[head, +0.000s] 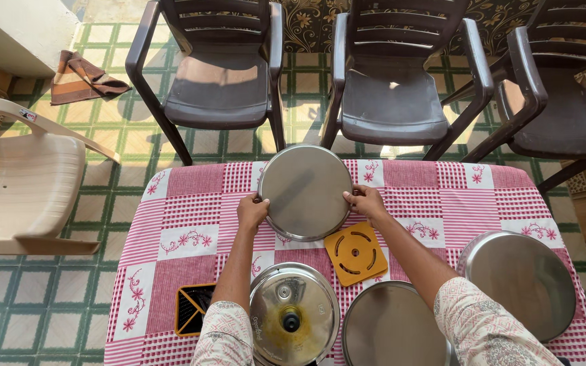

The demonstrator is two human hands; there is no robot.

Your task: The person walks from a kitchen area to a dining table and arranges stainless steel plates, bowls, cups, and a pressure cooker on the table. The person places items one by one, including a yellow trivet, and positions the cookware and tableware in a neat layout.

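Both hands grip a round steel plate (pixel 304 192) by its rim at the far middle of the pink checked tablecloth (pixel 191 203): left hand (pixel 251 213) fingers curled on the left edge, right hand (pixel 367 202) on the right. The plate looks mid-placement (partly over the orange trivet (pixel 355 255)). Next it needs lowering flat and releasing, clear of the pressure-cooker lid (pixel 294 314).

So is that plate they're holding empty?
Empty: the steel plate, held at its rim by the left hand and right hand, shows only bare metal.
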